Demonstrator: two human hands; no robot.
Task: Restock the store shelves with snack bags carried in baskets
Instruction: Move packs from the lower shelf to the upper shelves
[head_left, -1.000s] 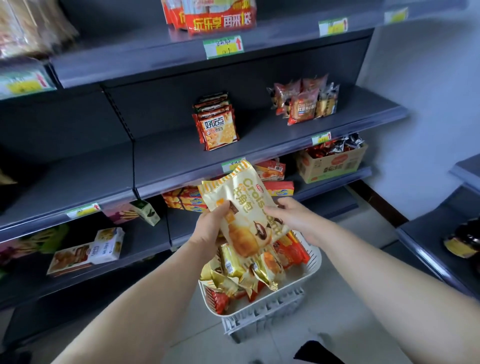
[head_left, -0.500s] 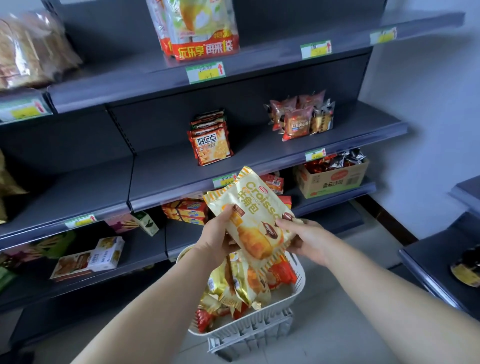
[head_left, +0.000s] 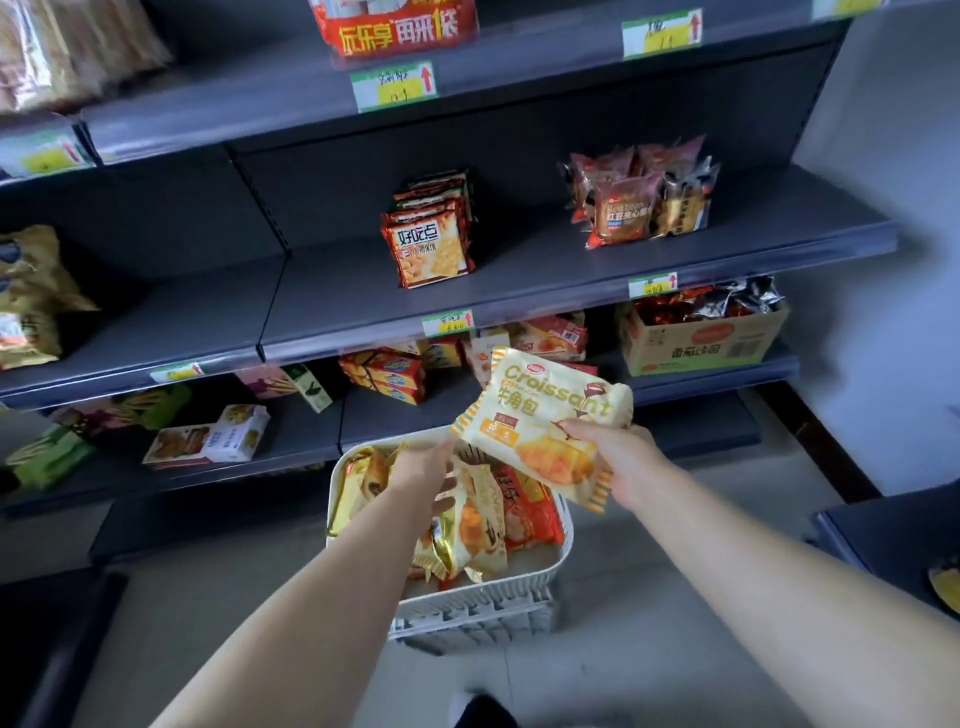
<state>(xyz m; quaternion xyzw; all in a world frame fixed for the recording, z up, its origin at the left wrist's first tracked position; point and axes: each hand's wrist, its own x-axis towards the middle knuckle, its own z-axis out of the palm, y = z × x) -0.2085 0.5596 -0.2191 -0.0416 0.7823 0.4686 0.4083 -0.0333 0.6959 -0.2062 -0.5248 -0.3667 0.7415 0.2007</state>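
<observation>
Right hand (head_left: 618, 462) above basket (head_left: 478, 597), thumb and fingers clamped on croissant bag (head_left: 540, 421) lower edge, left hand (head_left: 421, 473) low inside basket over snack bags (head_left: 467, 530), finger state unclear

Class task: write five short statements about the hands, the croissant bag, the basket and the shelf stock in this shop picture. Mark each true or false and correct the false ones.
1. The right hand holds the croissant bag. True.
2. The left hand is over the white basket. True.
3. The white basket is empty. False: several snack bags lie in it.
4. The croissant bag lies flat on a shelf. False: it is held in the air above the white basket.
5. A cardboard box of snacks stands one level below the red bean packets. True.
</observation>
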